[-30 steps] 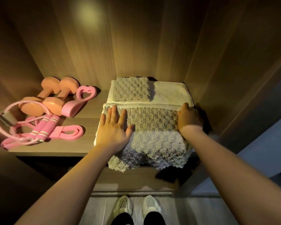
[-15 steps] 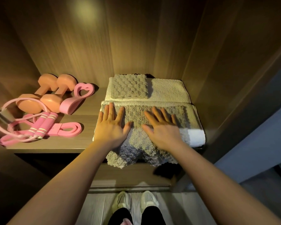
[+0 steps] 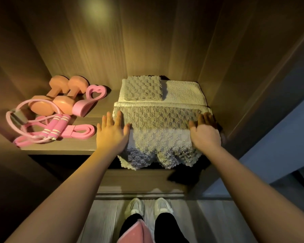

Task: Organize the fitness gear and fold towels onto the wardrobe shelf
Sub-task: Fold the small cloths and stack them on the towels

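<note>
Head view, the only one: task looks nearly done.

Gear, left of frame, all on the shelf (image 3: 65,149): two dumbbells (image 3: 60,99) side by side toward the back wall, heart-shaped ring (image 3: 89,100) just right of them, jump rope (image 3: 54,126) and flat band (image 3: 77,133) in front, tube loop (image 3: 16,118) at far left. Grouped but loosely laid; rope, band and tube overlap. Judgement: gear part is done unless tidier coiling is wanted.

Towels, centre-right of frame: cream towel (image 3: 184,92) folded flat at the back, small grey cloth (image 3: 142,88) folded on its left half. Grey towel (image 3: 158,130) lies in front, touching the cream one; its near edge hangs past the shelf lip and looks bunched and uneven.

Hands: left hand (image 3: 112,134) open, palm down, fingers spread, at the grey towel's left edge, thumb on the fabric. Right hand (image 3: 204,132) open and flat at the towel's right edge, fingertips partly in shadow. Neither grips anything; both bracket the towel.

Left, as I read it: square the grey towel and get the overhang onto the shelf, by another fold or a push back. Room behind is tight, cream towel is already touching. Nothing else waiting in view.
</note>
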Motion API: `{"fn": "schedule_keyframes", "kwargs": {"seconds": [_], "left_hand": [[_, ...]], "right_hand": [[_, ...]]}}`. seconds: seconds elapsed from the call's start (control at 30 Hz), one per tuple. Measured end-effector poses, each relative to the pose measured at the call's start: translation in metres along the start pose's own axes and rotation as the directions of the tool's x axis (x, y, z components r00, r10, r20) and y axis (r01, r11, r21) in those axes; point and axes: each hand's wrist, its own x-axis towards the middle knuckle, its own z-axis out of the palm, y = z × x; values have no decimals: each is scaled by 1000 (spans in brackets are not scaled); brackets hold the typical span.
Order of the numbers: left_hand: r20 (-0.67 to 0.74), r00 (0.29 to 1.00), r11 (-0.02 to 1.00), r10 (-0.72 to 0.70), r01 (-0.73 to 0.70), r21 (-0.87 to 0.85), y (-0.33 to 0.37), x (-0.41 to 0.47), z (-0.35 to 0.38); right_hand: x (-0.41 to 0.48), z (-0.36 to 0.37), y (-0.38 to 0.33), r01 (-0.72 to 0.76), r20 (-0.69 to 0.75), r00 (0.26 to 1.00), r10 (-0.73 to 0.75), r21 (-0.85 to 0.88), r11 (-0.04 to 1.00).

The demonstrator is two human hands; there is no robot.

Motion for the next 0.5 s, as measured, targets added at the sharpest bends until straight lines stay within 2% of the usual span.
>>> {"fn": "schedule_keyframes", "kwargs": {"seconds": [0.07, 0.13, 0.2, 0.27, 0.33, 0.43, 0.5], "left_hand": [[-108, 994, 986, 3, -21, -166, -5, -18, -5], [-249, 966, 957, -70, -6, -291, -12, -50, -6], [-313, 934, 935, -173, 56, -350, -20, -83, -1], [-228, 946, 911, -229, 126, -393, -29, -104, 14], [-76, 957, 863, -281, 218, -456, -39, -110, 34], [188, 933, 715, -308, 357, -601, -41, -101, 53], [269, 927, 660, -263, 376, -650, -40, -91, 59]], "right_hand": [[-28, 2, 16, 161, -219, 969, -114, 212, 964], [-62, 10, 33, 322, -420, 893, -164, 339, 884], [-89, 28, 51, 331, -472, 875, -108, 422, 844], [-97, 56, 68, 192, -335, 942, -6, 527, 827], [-93, 81, 77, 10, -99, 993, 66, 615, 788], [-77, 95, 75, -191, 184, 979, 83, 716, 671], [-63, 98, 70, -251, 269, 960, 73, 722, 644]]}}
